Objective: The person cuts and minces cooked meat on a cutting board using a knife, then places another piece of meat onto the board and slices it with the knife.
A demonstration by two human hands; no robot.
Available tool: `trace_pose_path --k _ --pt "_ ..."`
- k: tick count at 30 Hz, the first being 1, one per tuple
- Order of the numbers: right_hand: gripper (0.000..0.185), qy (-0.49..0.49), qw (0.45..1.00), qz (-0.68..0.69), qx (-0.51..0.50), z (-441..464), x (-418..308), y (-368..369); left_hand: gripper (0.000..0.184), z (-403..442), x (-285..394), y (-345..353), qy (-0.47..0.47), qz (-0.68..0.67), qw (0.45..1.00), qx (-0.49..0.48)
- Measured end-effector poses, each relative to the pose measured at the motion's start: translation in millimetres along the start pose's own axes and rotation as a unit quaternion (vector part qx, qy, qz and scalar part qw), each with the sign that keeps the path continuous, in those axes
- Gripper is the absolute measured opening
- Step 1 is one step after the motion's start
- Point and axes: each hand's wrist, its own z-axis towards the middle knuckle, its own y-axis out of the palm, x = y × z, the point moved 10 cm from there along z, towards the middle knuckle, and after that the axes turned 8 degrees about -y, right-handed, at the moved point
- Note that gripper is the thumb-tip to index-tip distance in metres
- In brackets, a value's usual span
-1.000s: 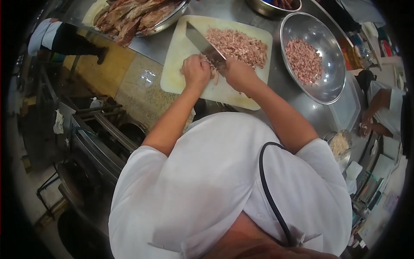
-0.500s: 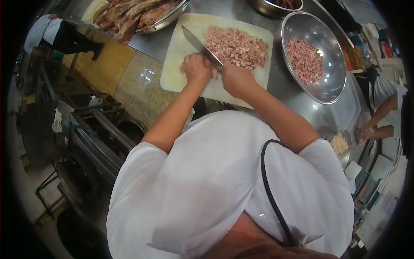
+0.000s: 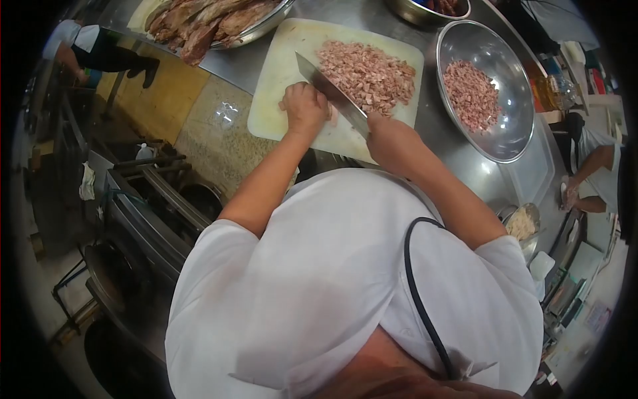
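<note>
My left hand (image 3: pixel 306 110) presses down with curled fingers on a piece of meat (image 3: pixel 332 117), mostly covered by the hand, on a white cutting board (image 3: pixel 269 90). In my right hand (image 3: pixel 393 143) is a kitchen knife (image 3: pixel 333 94), gripped by its handle. Its broad blade slants up and left, just right of my left knuckles. Beyond the blade, a heap of diced meat (image 3: pixel 372 70) covers the board's upper right part. A large steel bowl (image 3: pixel 515 113), right of the board, holds more diced meat (image 3: pixel 470 94).
Large cooked meat pieces (image 3: pixel 206 23) fill a metal bowl (image 3: pixel 269 25) at upper left. Another bowl (image 3: pixel 413 13) stands at the top. At far right, a co-worker's hands (image 3: pixel 570 194) are near a container of pale food (image 3: pixel 522 225). Another person (image 3: pixel 86 46) stands far left.
My right hand and the knife have moved right, opening a gap from my left hand, which stays in place. The co-worker's hands at right have shifted; the person at left has moved slightly.
</note>
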Motion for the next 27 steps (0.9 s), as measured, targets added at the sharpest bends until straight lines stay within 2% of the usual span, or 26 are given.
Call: trace_pose_path --k 1,3,7,9,10,12,16,18,19,21,24,27 --pt "0.023 0.001 1.000 0.001 -0.001 11.4 3.4 10.8 0.009 -0.3 -0.7 2.0 -0.001 0.000 1.000 -0.002" --pt "0.024 -0.043 0.996 0.030 0.073 49.1 4.3 26.4 0.009 -1.7 2.2 -0.3 0.023 0.007 1.000 0.019" --pt "0.021 -0.065 0.992 0.042 0.099 79.1 -0.1 15.3 0.009 -0.1 6.7 -7.2 0.034 -0.026 0.999 0.023" --pt "0.021 -0.032 0.995 0.066 0.072 78.1 12.8 17.2 0.009 0.1 -6.5 -14.6 -0.042 -0.060 0.996 0.040" --pt "0.021 -0.032 0.995 0.066 0.071 68.8 9.6 10.3 0.009 -1.0 -7.9 -14.7 -0.043 -0.060 0.996 0.039" --pt "0.022 0.034 0.995 0.076 0.054 38.1 14.2 -0.1 0.010 -2.7 -0.6 -8.6 0.011 -0.034 0.999 0.006" --pt "0.021 0.010 0.999 0.028 0.045 -7.6 6.7 -9.8 0.010 -2.6 -3.2 -1.7 -0.004 -0.016 1.000 0.001" --pt "0.021 0.018 0.999 0.012 -0.027 -17.7 2.5 -3.0 0.009 -3.0 -1.1 -2.7 0.007 -0.012 1.000 0.014" --pt "0.021 0.019 0.999 0.012 -0.028 -13.3 5.1 3.5 0.009 -3.4 -1.2 -2.8 0.007 -0.012 1.000 0.013" --pt "0.020 -0.028 0.999 0.011 0.027 9.4 5.6 16.6 0.008 -3.5 0.4 -2.8 0.011 -0.005 1.000 0.014" --pt "0.022 -0.049 0.995 0.032 0.076 53.4 -0.7 28.6 0.010 -5.7 -3.5 2.0 0.024 0.003 1.000 0.004" --pt "0.025 -0.044 0.995 0.038 0.075 70.4 -0.9 17.9 0.009 -5.6 -6.4 -5.4 -0.014 0.000 1.000 0.005"
